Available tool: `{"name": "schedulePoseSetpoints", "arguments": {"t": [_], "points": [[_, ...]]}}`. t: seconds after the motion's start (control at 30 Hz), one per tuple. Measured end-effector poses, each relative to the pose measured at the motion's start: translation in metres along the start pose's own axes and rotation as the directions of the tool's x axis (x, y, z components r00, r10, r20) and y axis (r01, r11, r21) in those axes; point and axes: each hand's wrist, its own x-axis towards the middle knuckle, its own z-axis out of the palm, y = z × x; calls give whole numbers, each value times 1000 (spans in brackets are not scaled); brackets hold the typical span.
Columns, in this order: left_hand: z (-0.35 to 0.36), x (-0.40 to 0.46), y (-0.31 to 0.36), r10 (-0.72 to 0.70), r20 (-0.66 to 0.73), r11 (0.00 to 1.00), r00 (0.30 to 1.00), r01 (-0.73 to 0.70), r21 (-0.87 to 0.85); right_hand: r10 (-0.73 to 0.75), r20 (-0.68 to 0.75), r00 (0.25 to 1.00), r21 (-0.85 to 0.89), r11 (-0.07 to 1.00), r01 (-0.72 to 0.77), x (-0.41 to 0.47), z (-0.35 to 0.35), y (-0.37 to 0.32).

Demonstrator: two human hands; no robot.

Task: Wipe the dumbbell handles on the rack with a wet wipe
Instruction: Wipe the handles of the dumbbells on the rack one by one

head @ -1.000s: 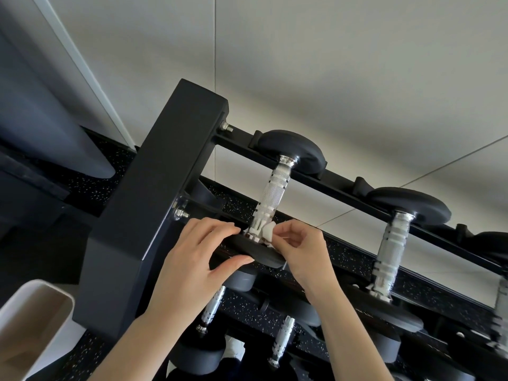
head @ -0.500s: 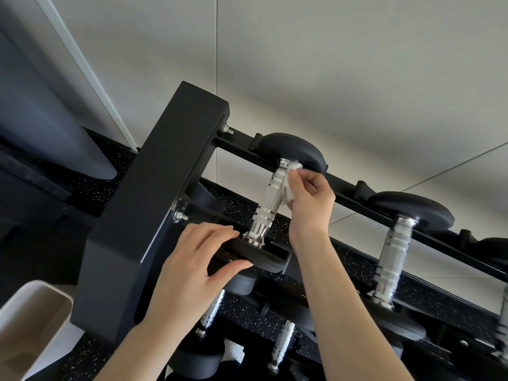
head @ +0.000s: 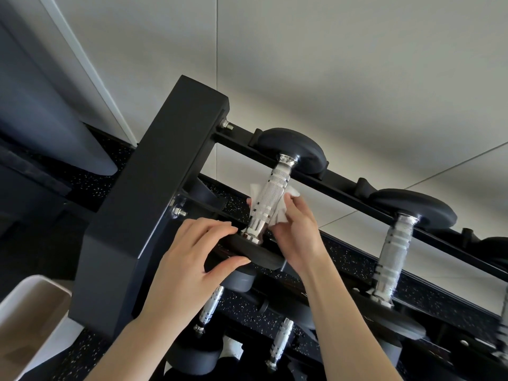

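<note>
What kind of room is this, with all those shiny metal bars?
Most likely a gym or home workout room. A black dumbbell rack holds several dumbbells with shiny knurled handles, and the floor is black speckled rubber matting, the kind gyms use. A plain tiled wall stands behind.

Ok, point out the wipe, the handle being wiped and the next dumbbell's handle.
wipe [head: 277, 218]: head view, lower fold by the fingers.
handle [head: 270, 193]: head view, knurled middle.
next handle [head: 393, 251]: head view, mid-shaft.
</note>
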Motion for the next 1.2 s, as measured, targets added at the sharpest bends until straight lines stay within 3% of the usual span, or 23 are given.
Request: {"name": "schedulePoseSetpoints", "arguments": {"t": [0.13, 0.23, 0.37, 0.47, 0.6, 0.73, 0.87, 0.93, 1.0, 1.2], "points": [[-1, 1, -1, 10, -3, 1000, 1000, -10, -3, 59, 1, 998, -213, 975, -57, -14, -8, 5], [0, 1, -1, 6, -6, 1000, 1000, -6, -14, 60, -31, 998, -450, 890, -68, -24, -11, 3], [0, 1, 1, -7, -5, 1000, 1000, 7, -24, -108, 35, 993, -784, 613, 95, -40, -5, 4], [-2, 2, 1, -4, -11, 1000, 1000, 4, -12, -264, 95, 960, -916, 353, 188, -49, -5, 1], [0, 0, 0, -31, -15, 996, 999, 30, -79, -430, 222, 875, -941, 139, 308, -51, -3, 0], [1, -2, -4, -95, -53, 985, 994, 86, -152, -421, 385, 821, -906, -3, 424, -40, 6, -2], [3, -3, -6, -168, -67, 961, 983, 148, -234, -255, 421, 870, -907, -129, 401, -27, 20, -9], [3, -4, -6, -170, -65, 958, 983, 150, -245, -130, 363, 923, -908, -271, 319, -24, 30, -14], [3, -3, -7, -171, -65, 955, 983, 149, -257, -55, 298, 953, -901, -347, 262, -24, 39, -17], [4, -1, -9, -187, -72, 950, 980, 162, -269, -34, 245, 969, -847, -493, 197, -21, 49, -17]]}}
